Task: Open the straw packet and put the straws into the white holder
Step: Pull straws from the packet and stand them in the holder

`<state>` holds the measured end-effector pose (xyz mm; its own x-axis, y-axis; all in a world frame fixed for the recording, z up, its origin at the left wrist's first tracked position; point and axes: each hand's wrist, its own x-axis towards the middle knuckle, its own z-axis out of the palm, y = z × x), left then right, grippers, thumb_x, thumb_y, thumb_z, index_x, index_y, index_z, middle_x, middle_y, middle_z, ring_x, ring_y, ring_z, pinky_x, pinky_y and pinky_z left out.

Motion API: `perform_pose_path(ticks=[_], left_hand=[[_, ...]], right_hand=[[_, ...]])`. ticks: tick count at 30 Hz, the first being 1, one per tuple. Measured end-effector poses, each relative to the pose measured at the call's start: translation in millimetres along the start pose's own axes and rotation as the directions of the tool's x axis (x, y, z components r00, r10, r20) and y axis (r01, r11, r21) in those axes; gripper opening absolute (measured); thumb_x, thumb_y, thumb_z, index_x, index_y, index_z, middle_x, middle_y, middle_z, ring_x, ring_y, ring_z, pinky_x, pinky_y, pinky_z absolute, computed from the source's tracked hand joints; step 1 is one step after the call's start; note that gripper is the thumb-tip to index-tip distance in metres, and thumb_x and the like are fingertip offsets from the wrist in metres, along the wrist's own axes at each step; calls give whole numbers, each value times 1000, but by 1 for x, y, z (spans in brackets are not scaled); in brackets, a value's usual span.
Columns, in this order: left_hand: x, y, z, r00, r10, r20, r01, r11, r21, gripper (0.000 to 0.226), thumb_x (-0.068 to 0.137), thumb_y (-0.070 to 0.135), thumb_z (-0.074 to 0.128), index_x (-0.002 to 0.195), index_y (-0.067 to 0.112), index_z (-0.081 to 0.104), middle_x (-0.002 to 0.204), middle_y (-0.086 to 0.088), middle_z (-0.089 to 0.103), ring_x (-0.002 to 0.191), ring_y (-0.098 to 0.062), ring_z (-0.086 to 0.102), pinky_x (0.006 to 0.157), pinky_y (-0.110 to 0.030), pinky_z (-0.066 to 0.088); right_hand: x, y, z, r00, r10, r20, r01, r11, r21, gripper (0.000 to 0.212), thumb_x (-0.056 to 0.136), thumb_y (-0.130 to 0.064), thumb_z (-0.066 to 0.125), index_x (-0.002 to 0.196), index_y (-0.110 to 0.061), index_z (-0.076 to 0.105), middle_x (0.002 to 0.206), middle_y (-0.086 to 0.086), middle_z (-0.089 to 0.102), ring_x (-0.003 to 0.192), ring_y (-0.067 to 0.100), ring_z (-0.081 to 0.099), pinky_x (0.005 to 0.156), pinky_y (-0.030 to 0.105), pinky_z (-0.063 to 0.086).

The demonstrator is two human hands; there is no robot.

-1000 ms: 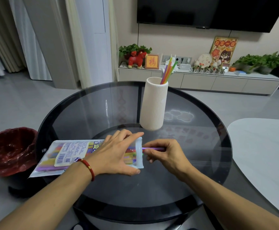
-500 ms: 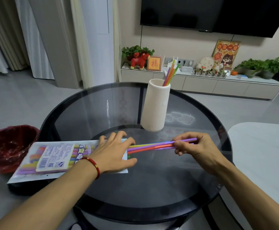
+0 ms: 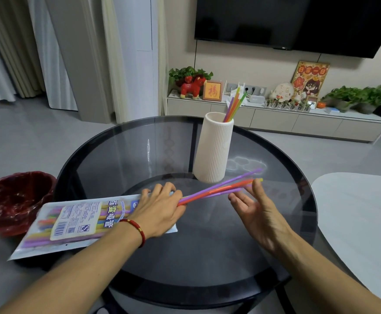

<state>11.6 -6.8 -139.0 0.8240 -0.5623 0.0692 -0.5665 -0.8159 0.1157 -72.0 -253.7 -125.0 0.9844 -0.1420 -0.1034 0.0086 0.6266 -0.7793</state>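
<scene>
The straw packet (image 3: 78, 223) lies flat on the left of the round glass table (image 3: 207, 257), its open end toward the middle. My left hand (image 3: 160, 209) presses down on that end. A bunch of coloured straws (image 3: 219, 188) sticks out from under its fingers, slanting up to the right. My right hand (image 3: 255, 209) is spread open, palm up, just below the straws' far ends, with its fingertips against them. The ribbed white holder (image 3: 214, 150) stands upright behind the straws and has several straws (image 3: 233, 105) in it.
A red-lined bin (image 3: 15, 200) stands on the floor left of the table. A white tabletop (image 3: 361, 211) juts in at the right. A low cabinet with plants and ornaments (image 3: 275, 118) runs along the far wall.
My right hand pulled a bunch of straws out of the packet to the right, then opened its grip on them. My left hand has stayed on the packet's end.
</scene>
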Motion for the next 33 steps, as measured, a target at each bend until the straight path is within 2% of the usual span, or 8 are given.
perform_pose_path(ticks=[2, 8, 12, 18, 22, 25, 30, 33], left_hand=[[1, 1, -1, 1000, -22, 5, 22, 1000, -15, 21, 100, 48, 32, 100, 30, 44, 123, 5, 43, 105, -22, 43, 96, -48, 35], [-2, 21, 4, 995, 97, -16, -97, 995, -37, 16, 97, 50, 30, 94, 34, 34, 123, 5, 43, 107, -20, 43, 95, -45, 34], [2, 9, -1, 999, 21, 38, -19, 998, -62, 20, 95, 51, 41, 96, 32, 37, 121, 5, 45, 110, -22, 44, 97, -45, 34], [-4, -6, 7, 997, 70, 14, -69, 994, -87, 21, 90, 53, 46, 96, 33, 41, 119, 11, 42, 111, -17, 40, 101, -41, 32], [-1, -4, 8, 998, 64, 12, -62, 994, -95, 19, 89, 51, 47, 94, 34, 43, 118, 11, 41, 111, -16, 38, 102, -43, 32], [2, -2, 9, 998, 63, 12, -61, 994, -95, 19, 89, 51, 49, 97, 35, 43, 117, 10, 41, 112, -16, 38, 101, -43, 32], [2, -2, 9, 998, 55, 13, -53, 993, -106, 20, 89, 51, 49, 102, 36, 44, 117, 10, 40, 114, -16, 38, 102, -43, 31], [1, -3, 9, 998, 60, 14, -58, 993, -104, 23, 90, 51, 48, 105, 35, 45, 119, 10, 40, 115, -16, 37, 104, -43, 30]], right_hand=[[1, 9, 7, 999, 14, -33, -17, 996, -85, 98, 46, -53, 101, 122, -4, 64, 116, 22, 76, 92, 26, 79, 75, 33, 64], [1, 47, 34, 999, 19, -42, -31, 952, -304, 38, 99, -28, 68, 110, 8, 68, 82, 25, 70, 68, 27, 69, 67, 30, 61], [9, 34, 43, 972, -158, -172, 71, 901, -427, 23, 96, -2, 54, 92, 13, 70, 65, 27, 66, 55, 29, 66, 56, 30, 61], [6, -26, 21, 896, -401, -192, 226, 783, -579, 25, 95, 2, 51, 84, 14, 70, 57, 24, 68, 46, 29, 67, 46, 29, 59], [-11, -60, 17, 780, -625, -25, 271, 374, -887, 26, 93, -7, 56, 73, -5, 74, 53, 11, 72, 44, 27, 71, 46, 30, 60], [-7, -86, 36, 760, -638, 126, 233, 86, -969, 29, 94, -13, 58, 68, -9, 71, 47, 5, 69, 37, 16, 67, 42, 25, 58], [2, -62, 51, 889, -421, 183, 132, -147, -980, 30, 91, -13, 63, 65, 1, 67, 53, 12, 69, 38, 22, 66, 45, 37, 61], [5, -44, 41, 910, -376, 175, 130, -142, -981, 30, 93, -12, 63, 67, 3, 66, 58, 14, 70, 43, 24, 68, 52, 42, 63]])
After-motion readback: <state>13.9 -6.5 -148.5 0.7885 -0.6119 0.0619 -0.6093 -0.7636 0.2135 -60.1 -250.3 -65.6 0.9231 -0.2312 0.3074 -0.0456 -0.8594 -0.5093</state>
